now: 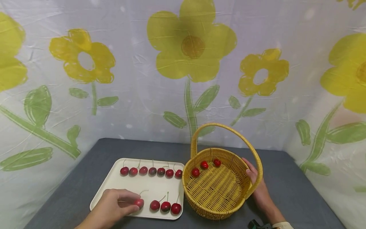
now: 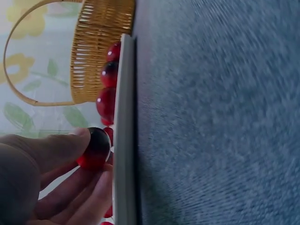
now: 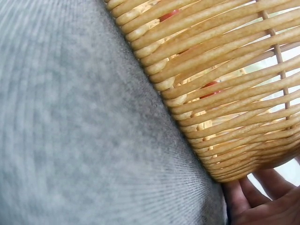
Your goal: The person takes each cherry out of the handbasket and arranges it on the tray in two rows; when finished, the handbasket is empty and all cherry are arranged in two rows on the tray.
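In the head view my left hand pinches a red cherry between thumb and fingertips, its thin stem pointing up. The left wrist view shows this cherry as dark on one side, close over the rim of the white tray. Several cherries with stems stand in the front row beside it, and more form a back row. My right hand rests against the outer right side of the yellow wicker basket. Its fingers lie along the weave in the right wrist view.
Three cherries lie inside the basket near its back left wall. The tall basket handle arches above and passes in front of the right hand. Dark grey cloth covers the table, and a flower-printed curtain hangs behind it.
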A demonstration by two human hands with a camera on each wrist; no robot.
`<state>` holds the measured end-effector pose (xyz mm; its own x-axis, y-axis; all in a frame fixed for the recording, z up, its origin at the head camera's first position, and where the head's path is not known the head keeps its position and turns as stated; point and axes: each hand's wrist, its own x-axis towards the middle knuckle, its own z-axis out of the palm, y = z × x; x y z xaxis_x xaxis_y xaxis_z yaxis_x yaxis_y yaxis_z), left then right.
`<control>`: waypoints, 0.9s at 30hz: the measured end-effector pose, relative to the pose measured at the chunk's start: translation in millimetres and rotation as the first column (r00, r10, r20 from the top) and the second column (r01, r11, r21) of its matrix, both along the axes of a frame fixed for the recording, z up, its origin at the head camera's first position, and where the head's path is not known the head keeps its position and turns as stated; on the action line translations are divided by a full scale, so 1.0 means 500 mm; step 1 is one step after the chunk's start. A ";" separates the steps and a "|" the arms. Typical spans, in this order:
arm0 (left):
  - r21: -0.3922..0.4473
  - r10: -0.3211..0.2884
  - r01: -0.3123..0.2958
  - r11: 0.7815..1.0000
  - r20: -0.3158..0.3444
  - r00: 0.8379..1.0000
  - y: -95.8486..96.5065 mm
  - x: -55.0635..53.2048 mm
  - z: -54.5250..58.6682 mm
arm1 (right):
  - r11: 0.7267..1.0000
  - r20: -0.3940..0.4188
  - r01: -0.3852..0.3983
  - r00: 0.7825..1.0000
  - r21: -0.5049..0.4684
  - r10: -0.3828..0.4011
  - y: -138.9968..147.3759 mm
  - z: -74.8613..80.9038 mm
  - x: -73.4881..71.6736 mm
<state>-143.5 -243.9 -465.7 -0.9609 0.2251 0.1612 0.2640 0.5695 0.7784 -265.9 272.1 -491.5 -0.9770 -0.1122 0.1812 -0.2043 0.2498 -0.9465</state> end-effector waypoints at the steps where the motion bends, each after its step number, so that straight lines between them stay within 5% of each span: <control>1: -0.032 -0.003 0.002 0.999 -0.026 1.000 0.000 -0.002 -0.003 | 1.000 0.000 -0.002 1.000 0.001 0.002 0.000 0.000 0.000; 6: -0.153 -0.009 -0.005 0.988 -0.091 0.996 0.005 -0.011 -0.008 | 1.000 0.000 -0.010 1.000 0.000 0.010 -0.002 0.002 0.002; 11: -0.184 -0.052 0.030 0.982 -0.118 0.992 0.010 -0.014 -0.004 | 1.000 0.001 -0.009 1.000 -0.007 0.009 0.000 0.002 -0.001; 18: -0.190 -0.051 0.046 0.981 -0.024 0.998 0.016 -0.018 -0.002 | 1.000 0.011 0.002 1.000 0.013 -0.003 0.000 0.006 -0.001; 24: -0.180 -0.074 0.061 0.982 -0.062 0.995 0.001 -0.016 0.007 | 1.000 0.008 -0.003 1.000 0.018 0.003 -0.001 0.005 0.002; 27: -0.135 -0.058 0.057 0.989 -0.006 0.998 -0.007 -0.016 0.019 | 1.000 0.002 -0.008 1.000 0.013 0.008 -0.001 0.004 0.001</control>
